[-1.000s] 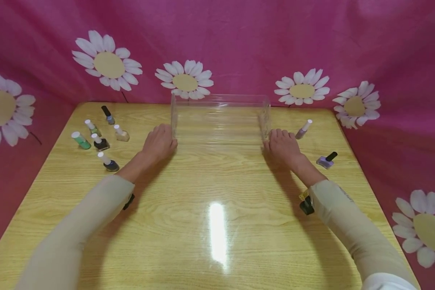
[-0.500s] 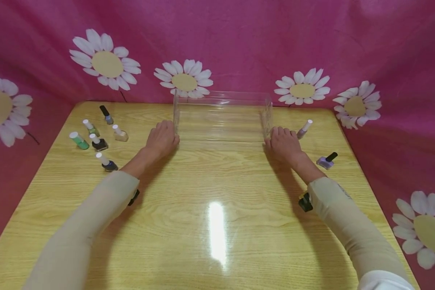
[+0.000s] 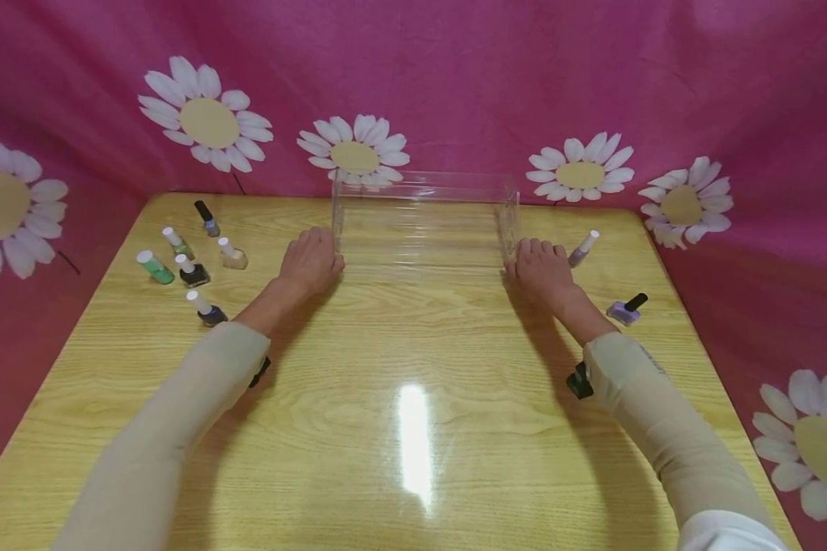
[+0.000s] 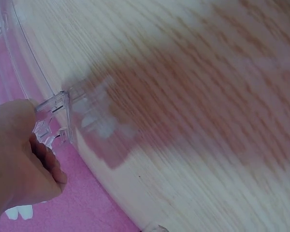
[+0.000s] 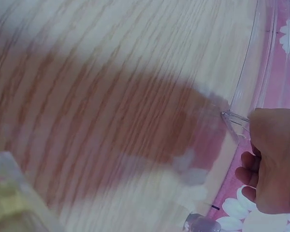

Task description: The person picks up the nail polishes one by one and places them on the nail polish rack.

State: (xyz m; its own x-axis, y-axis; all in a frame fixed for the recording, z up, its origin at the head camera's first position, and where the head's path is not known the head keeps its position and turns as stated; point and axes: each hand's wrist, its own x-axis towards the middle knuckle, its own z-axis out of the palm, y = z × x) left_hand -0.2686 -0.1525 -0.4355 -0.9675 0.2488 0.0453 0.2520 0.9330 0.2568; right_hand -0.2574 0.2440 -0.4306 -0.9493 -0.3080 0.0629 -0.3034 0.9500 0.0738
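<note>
A clear plastic nail polish display rack (image 3: 423, 233) with stepped tiers stands at the far edge of the table, in front of the pink cloth. My left hand (image 3: 308, 262) grips its left end panel near the front corner. On the opposite end, my right hand (image 3: 541, 268) grips the right panel in the same way. Curled fingers and a thumb at the clear panel show in the left wrist view, where the rack's corner (image 4: 63, 113) sticks out past the hand. The right wrist view has the other corner (image 5: 232, 121) beside the curled right fingers.
Several nail polish bottles stand at the left, among them a green one (image 3: 155, 267) and a dark blue one (image 3: 207, 308). Purple bottles (image 3: 623, 310) (image 3: 582, 249) are at the right. Dark bottles (image 3: 580, 381) (image 3: 259, 373) sit partly hidden by the sleeves.
The rack has shifted slightly to the right and back, with both hands still gripping its ends. The head view has also moved a little; the bottles stay in place.
</note>
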